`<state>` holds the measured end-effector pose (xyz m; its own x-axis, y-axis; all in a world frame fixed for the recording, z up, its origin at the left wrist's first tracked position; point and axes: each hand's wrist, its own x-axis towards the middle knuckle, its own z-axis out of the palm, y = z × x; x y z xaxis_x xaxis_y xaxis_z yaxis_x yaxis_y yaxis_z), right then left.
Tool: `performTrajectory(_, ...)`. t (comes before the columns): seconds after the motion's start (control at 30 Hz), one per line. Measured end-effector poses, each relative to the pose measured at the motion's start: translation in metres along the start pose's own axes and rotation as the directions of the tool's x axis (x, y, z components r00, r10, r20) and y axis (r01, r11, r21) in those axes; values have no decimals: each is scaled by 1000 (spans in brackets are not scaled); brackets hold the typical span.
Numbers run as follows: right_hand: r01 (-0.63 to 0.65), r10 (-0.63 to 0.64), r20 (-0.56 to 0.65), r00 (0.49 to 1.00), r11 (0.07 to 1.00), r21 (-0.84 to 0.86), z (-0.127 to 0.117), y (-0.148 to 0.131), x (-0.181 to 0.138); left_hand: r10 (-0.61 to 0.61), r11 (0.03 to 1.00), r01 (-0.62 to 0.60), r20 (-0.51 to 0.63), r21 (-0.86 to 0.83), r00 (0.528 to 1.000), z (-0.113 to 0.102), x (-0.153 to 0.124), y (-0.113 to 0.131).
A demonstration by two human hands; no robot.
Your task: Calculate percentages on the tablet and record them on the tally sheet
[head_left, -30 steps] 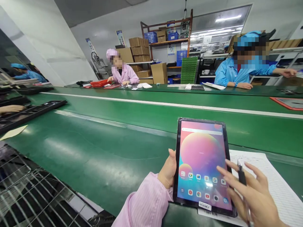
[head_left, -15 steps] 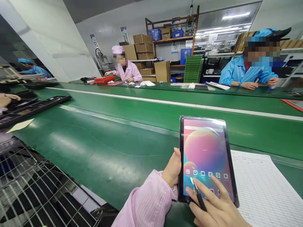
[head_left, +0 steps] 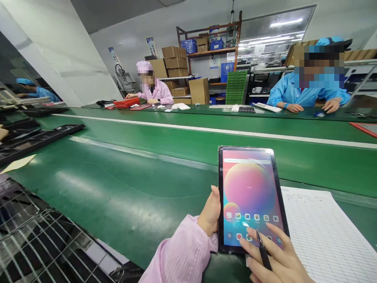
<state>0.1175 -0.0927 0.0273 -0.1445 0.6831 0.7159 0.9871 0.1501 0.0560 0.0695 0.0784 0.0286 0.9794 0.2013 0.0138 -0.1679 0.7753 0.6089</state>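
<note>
A black tablet [head_left: 249,188] with a lit pink and blue home screen stands tilted above the green belt. My left hand [head_left: 209,212], in a pink sleeve, grips its left edge. My right hand [head_left: 275,259] lies over the tablet's lower right corner, fingers on the bottom row of icons. A thin black pen [head_left: 263,253] rests between its fingers.
A ruled paper sheet [head_left: 322,232] lies right of the tablet. The green conveyor belt [head_left: 126,184] runs across. A wire rack [head_left: 38,243] fills the lower left; black trays [head_left: 35,139] sit far left. Workers in pink [head_left: 153,92] and blue [head_left: 306,92] sit across the line.
My right hand came down from the tablet's right side onto its lower screen, pen still between the fingers. The worker in blue drew an outstretched arm back to the bench.
</note>
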Motion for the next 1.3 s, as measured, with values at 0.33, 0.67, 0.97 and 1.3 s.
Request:
performTrajectory(0.33,52,-53,-30,998,998,-44,-4,3,12,51,999,-51,11,8,999,-4,-1,-3)
performTrajectory(0.67,37,-38,-15,999,997,-60,-8,6,14,-24,1000,26,145,-15,989,1,-1,2)
performTrajectory(0.97,-53,40,-168,985,996,-76,7,2,9,-95,994,96,37,-44,995,-10,-6,1)
performTrajectory(1.3,-126,100,-275,956,989,-77,16,-2,12,-188,963,231,263,-140,946,-6,-6,2)
